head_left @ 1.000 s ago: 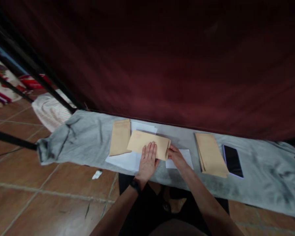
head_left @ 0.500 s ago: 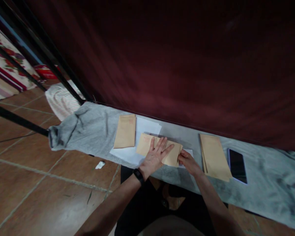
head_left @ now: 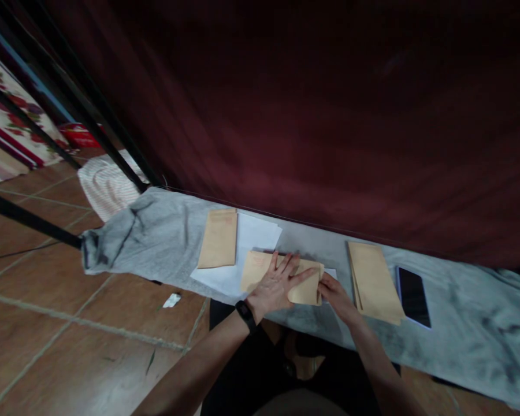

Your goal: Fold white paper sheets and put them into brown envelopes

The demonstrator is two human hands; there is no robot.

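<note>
A brown paper envelope [head_left: 305, 296] lies sideways in front of me, partly over white paper [head_left: 257, 232]. My left hand [head_left: 275, 287] rests flat on it with the fingers spread; a dark band circles that wrist. At the envelope's right end, the fingers of my right hand [head_left: 335, 294] are closed on its edge, and part of the grip is hidden. White paper also shows just behind those fingers. A stack of brown envelopes [head_left: 219, 238] lies to the left, on the white sheets. To the right is another stack of brown envelopes [head_left: 375, 281].
A phone [head_left: 413, 296] lies right of the right-hand stack. Everything rests on a narrow surface covered by a grey cloth [head_left: 164, 237]. A dark red curtain [head_left: 286, 115] hangs behind it. Black metal bars [head_left: 30, 216] stand at the left, above the tiled floor [head_left: 91, 335].
The view has shifted slightly, so things sit a little lower. My left hand stays flat on the envelope, and my right hand remains at its right end.
</note>
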